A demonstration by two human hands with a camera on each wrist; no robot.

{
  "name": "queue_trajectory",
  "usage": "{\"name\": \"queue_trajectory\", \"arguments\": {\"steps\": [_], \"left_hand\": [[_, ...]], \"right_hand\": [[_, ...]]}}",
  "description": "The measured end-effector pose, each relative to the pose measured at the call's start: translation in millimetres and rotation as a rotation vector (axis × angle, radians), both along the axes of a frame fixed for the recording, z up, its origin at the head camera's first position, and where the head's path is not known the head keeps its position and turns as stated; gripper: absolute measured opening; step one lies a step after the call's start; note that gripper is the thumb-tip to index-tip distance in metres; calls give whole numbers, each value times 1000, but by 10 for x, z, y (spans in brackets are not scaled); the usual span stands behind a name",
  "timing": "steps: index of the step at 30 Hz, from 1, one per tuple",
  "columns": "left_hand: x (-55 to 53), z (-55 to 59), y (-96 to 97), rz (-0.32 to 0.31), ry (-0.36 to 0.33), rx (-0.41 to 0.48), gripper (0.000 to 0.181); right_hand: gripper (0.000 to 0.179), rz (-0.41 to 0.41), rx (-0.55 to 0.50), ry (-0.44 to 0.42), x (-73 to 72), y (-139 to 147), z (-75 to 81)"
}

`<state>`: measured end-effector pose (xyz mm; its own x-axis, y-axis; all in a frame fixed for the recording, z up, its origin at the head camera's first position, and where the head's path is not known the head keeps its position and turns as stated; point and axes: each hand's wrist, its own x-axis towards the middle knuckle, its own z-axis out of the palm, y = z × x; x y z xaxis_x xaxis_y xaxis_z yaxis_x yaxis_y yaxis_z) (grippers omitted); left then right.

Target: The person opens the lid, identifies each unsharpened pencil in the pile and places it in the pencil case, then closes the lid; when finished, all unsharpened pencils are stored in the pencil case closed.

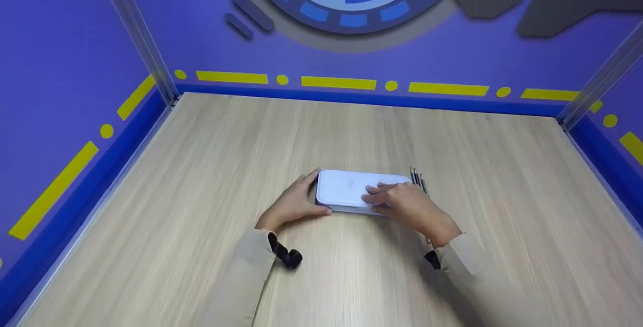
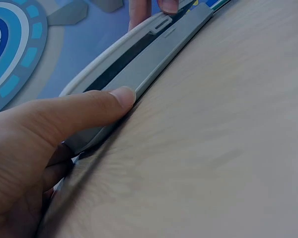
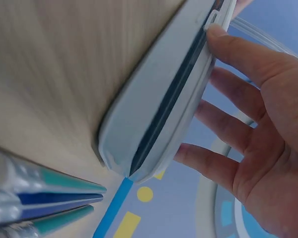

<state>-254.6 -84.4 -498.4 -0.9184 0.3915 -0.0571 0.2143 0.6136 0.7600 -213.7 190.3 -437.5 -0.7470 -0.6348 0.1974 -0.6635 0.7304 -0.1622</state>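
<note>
A white, rounded pencil case (image 1: 344, 189) lies on the wooden table, longer from left to right. My left hand (image 1: 294, 204) grips its left end, the thumb (image 2: 123, 97) along the front of the grey base in the left wrist view. Over the right part of the lid is my right hand (image 1: 409, 206). Its thumb touches the small front latch (image 3: 213, 19), while the other fingertips rest on the lid's top. Both wrist views show a dark gap between lid and base, so the lid stands slightly raised. What lies inside the case is hidden.
Several slim pens (image 3: 64, 181) with teal and blue barrels lie beside the case's right end, partly hidden under the right arm in the head view. Blue panels (image 1: 351, 61) with yellow marks stand behind and at both sides of the table (image 1: 226, 156).
</note>
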Motion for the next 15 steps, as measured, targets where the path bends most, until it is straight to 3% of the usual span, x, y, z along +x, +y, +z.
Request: {"name": "queue_trajectory", "arguments": {"steps": [15], "left_hand": [[3,10,13,10,-7,-12,110]], "right_hand": [[34,-48,0,60,65,-30,-66]]}}
